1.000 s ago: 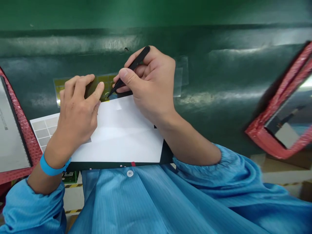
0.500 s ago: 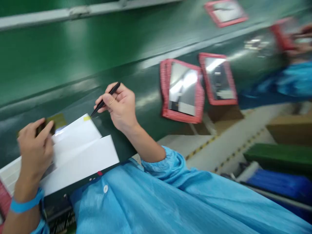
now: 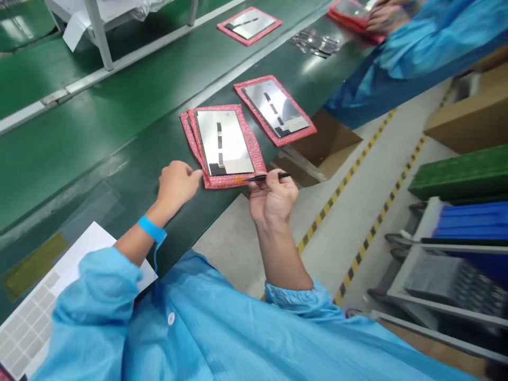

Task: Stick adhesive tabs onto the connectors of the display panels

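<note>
My right hand (image 3: 275, 196) grips slim black tweezers (image 3: 260, 178), their points over the near edge of a pink bubble-wrap pouch (image 3: 254, 140). A small orange-yellow patch (image 3: 238, 180) shows at the points. On that pouch lies a silvery display panel (image 3: 234, 140) with dark strips on its back; more pink wrap shows beneath its left side. My left hand (image 3: 178, 182), fingers curled and nothing visible in them, hovers close to the pouch's lower left corner. Under my left forearm is a white sheet (image 3: 89, 241), and a sheet of pale grey labels (image 3: 29, 330) lies further left.
Another panel on pink wrap (image 3: 278, 108) lies to the right, and one more (image 3: 250, 25) on the green belt (image 3: 159, 63). A co-worker's hands (image 3: 387, 18) hold a pink pouch at upper right. Cardboard boxes (image 3: 337, 143) stand below the bench edge; a rack (image 3: 436, 254) is at right.
My right hand has carried the tweezers from the white sheet's corner to the pink pouch. My left hand has left the sheets and moved right, beside the pouch. The view has swung right.
</note>
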Demonstrator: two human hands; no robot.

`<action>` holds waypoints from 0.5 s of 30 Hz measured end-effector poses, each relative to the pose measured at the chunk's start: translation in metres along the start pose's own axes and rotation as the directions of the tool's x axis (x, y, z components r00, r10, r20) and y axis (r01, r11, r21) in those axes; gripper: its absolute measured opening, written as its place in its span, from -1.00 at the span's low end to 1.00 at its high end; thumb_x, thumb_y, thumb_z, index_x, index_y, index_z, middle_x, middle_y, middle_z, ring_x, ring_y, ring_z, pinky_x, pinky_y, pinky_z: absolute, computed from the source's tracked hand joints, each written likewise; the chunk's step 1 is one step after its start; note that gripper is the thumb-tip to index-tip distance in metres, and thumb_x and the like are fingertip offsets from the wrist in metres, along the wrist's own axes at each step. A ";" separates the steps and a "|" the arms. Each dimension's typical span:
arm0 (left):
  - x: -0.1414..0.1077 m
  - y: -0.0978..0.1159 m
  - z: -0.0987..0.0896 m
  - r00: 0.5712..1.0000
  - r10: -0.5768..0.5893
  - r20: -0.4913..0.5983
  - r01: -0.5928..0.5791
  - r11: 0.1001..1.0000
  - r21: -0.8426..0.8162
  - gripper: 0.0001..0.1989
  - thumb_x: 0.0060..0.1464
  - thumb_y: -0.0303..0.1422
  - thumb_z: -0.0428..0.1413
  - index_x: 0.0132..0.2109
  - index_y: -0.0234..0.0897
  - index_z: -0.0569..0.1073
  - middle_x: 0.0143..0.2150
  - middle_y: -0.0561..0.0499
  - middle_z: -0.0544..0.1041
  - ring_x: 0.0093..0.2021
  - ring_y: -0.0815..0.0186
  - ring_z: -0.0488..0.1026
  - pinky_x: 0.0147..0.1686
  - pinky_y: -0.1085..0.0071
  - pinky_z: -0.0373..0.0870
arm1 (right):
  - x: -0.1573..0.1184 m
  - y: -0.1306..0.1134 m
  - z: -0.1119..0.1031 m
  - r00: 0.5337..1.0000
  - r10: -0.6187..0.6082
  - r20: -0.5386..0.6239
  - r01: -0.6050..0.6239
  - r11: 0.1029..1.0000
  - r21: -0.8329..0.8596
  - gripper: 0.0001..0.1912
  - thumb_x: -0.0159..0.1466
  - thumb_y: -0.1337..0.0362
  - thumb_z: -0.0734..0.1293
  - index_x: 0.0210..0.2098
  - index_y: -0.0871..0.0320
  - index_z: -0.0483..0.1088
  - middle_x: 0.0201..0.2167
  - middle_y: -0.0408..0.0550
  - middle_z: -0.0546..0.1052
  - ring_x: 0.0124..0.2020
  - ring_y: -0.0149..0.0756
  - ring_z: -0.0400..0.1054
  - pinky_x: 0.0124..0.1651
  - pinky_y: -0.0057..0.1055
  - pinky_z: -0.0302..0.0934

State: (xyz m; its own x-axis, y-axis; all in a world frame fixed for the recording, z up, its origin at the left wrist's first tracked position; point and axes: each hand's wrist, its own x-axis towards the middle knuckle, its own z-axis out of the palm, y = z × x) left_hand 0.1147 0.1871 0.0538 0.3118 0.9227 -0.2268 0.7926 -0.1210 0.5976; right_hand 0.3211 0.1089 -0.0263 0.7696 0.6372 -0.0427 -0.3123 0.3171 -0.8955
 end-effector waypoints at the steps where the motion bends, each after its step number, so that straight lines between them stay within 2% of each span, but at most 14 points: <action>1: 0.014 0.008 0.013 1.000 -0.002 0.029 0.001 1.000 0.016 -0.73 0.33 -0.18 0.21 -0.27 -0.26 0.62 -0.20 -0.15 0.70 -0.10 0.11 0.64 -0.05 0.27 0.50 | 0.010 -0.002 -0.004 0.999 -0.017 -0.050 0.017 1.000 -0.003 -0.57 0.22 0.14 0.62 -0.31 0.10 0.28 -0.47 -0.27 0.57 -0.53 -0.51 0.49 -0.45 -0.65 0.45; 4: 0.039 0.020 0.041 0.997 -0.017 0.079 0.011 0.997 0.075 -0.69 0.32 -0.13 0.28 -0.04 -0.32 0.59 -0.02 -0.15 0.65 0.01 0.13 0.61 0.06 0.17 0.55 | 0.041 -0.004 -0.011 0.987 -0.053 -0.153 0.051 0.999 -0.020 -0.65 0.29 0.22 0.56 -0.29 0.09 0.27 -0.46 -0.29 0.56 -0.52 -0.51 0.50 -0.43 -0.63 0.47; 6: 0.047 0.020 0.046 0.994 -0.029 0.105 0.018 0.994 0.105 -0.64 0.35 -0.12 0.27 0.08 -0.31 0.55 0.07 -0.12 0.61 0.05 0.16 0.59 0.10 0.10 0.57 | 0.057 -0.001 -0.010 0.982 -0.064 -0.180 0.060 0.998 -0.029 -0.69 0.31 0.26 0.53 -0.29 0.09 0.28 -0.47 -0.29 0.57 -0.53 -0.50 0.50 -0.44 -0.62 0.48; 8: 0.049 0.016 0.043 0.990 -0.032 0.139 0.016 0.993 0.119 -0.64 0.38 -0.11 0.25 0.11 -0.29 0.55 0.09 -0.11 0.60 0.05 0.17 0.59 0.10 0.10 0.59 | 0.065 0.005 -0.006 0.981 -0.070 -0.181 0.066 0.997 -0.031 -0.72 0.31 0.28 0.50 -0.29 0.09 0.28 -0.47 -0.28 0.58 -0.53 -0.49 0.50 -0.44 -0.60 0.48; 12: 0.040 0.003 0.033 0.983 -0.038 0.182 0.017 0.993 0.119 -0.66 0.41 -0.12 0.22 0.10 -0.29 0.55 0.06 -0.10 0.61 0.00 0.21 0.60 0.05 0.15 0.62 | 0.057 0.022 0.007 0.988 -0.079 -0.133 0.076 0.997 -0.024 -0.73 0.29 0.27 0.51 -0.29 0.11 0.30 -0.46 -0.24 0.59 -0.52 -0.46 0.52 -0.41 -0.55 0.51; 15: 0.028 0.001 0.035 0.983 -0.057 0.177 0.035 0.991 0.126 -0.66 0.42 -0.10 0.20 0.09 -0.30 0.56 0.04 -0.09 0.62 -0.01 0.22 0.61 0.04 0.15 0.62 | 0.044 0.030 0.012 0.990 -0.092 -0.110 0.091 0.996 -0.021 -0.70 0.29 0.20 0.53 -0.26 0.09 0.31 -0.42 -0.25 0.58 -0.49 -0.45 0.53 -0.39 -0.54 0.52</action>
State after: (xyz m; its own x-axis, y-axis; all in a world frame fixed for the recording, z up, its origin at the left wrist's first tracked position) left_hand 0.1425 0.1996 0.0212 0.3538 0.8486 -0.3932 0.8629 -0.1339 0.4874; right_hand 0.3383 0.1550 -0.0499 0.8516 0.5242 -0.0080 -0.2292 0.3585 -0.9049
